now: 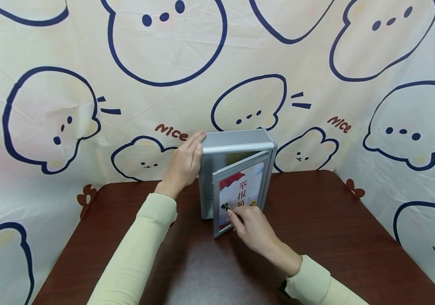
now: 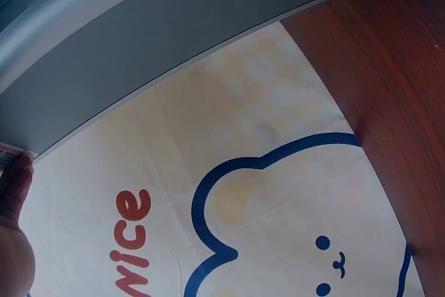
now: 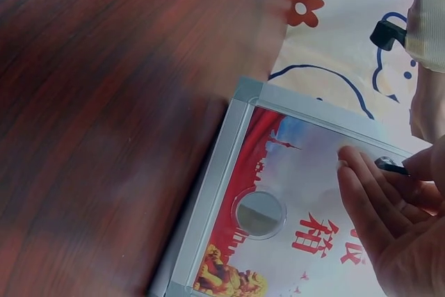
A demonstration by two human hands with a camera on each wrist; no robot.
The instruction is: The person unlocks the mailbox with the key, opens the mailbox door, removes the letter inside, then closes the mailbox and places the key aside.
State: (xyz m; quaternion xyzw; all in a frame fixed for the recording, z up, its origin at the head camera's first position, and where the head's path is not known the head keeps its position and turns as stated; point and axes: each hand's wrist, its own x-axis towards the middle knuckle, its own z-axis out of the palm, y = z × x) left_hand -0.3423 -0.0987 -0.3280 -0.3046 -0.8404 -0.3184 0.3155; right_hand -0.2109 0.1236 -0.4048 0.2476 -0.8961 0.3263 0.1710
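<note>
A grey metal-framed box [image 1: 239,138] stands upright at the back of the table, its front door [image 1: 236,190] swung partly outward. Red Chinese characters and a red-and-blue picture cover the door panel. My left hand [image 1: 184,163] lies against the box's upper left side, fingers straight. In the left wrist view, fingertips [image 2: 24,163] touch the edge of the box's side. Thumb and fingers of my right hand [image 1: 254,228] pinch a small dark key [image 3: 391,165] at the door's free edge. The other right fingers extend beside the panel in the right wrist view.
The dark brown wooden table [image 1: 187,271] lies under the box. A pale cloth [image 1: 156,101] with blue cartoon outlines hangs close behind the box and along both sides. A round disc [image 3: 261,213] sits on the door panel, and a golden lion is printed near it.
</note>
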